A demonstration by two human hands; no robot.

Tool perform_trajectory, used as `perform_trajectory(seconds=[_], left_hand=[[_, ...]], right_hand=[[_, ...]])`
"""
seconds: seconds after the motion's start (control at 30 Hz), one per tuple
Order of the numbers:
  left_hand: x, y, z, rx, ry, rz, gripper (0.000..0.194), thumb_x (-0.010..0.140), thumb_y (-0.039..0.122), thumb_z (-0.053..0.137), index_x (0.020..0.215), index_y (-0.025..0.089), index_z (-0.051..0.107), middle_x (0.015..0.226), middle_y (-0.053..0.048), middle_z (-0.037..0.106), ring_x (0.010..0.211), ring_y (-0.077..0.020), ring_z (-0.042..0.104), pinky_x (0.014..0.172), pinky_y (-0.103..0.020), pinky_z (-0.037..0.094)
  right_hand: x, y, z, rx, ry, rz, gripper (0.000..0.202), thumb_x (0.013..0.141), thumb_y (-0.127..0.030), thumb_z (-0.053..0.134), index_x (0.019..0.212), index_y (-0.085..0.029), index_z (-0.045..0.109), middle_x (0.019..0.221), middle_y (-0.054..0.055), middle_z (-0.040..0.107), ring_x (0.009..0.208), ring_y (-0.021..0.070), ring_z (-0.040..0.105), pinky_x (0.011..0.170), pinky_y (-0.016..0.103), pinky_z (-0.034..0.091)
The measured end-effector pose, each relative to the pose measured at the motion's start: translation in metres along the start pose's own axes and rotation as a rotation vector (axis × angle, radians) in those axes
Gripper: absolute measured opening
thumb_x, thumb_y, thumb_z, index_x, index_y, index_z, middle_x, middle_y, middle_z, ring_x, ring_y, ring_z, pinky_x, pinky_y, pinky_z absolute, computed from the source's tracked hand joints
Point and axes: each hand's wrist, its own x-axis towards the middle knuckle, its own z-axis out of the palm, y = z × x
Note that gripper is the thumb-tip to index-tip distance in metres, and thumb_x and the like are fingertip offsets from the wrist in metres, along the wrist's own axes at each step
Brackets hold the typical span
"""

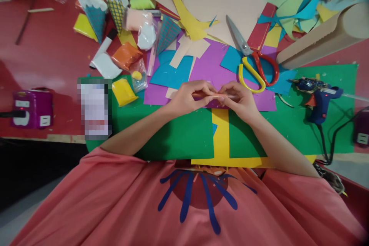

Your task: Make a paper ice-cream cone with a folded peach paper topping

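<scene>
My left hand (194, 96) and my right hand (238, 98) meet above the purple sheet (206, 65). Pinched between both sets of fingertips is a thin peach-orange strip (215, 95); its material is too small to tell, and its ends are hidden by the fingers. Scissors (245, 49) with one yellow and one red handle lie just beyond my right hand, blades spread. Blue sheets (174, 71) and cream paper scraps (190, 48) lie beyond my left hand. Under my forearms are green sheets (173, 138) and a yellow strip (220, 134).
Clay packets (123, 92) and decorated paper cones (96, 19) crowd the left and back left. A phone (94, 109) lies by my left forearm. At right are a blue glue gun (321, 100) with its cord and a roll of brown paper (319, 38). A purple power socket (32, 108) stands far left.
</scene>
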Motion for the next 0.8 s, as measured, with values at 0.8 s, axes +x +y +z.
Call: perform_trajectory(seconds=[0.8], left_hand=[[-0.0020, -0.0045, 0.0100, 0.130, 0.120, 0.269, 0.018, 0.082, 0.016, 0.062, 0.066, 0.016, 0.055, 0.069, 0.000, 0.066, 0.072, -0.0092, 0.062, 0.062, -0.022, 0.047]], right_hand=[[0.0029, 0.0039, -0.0025, 0.236, -0.055, 0.148, 0.032, 0.066, -0.040, 0.081, 0.071, -0.016, 0.061, 0.072, 0.000, 0.072, 0.062, 0.0088, 0.068, 0.063, 0.020, 0.058]])
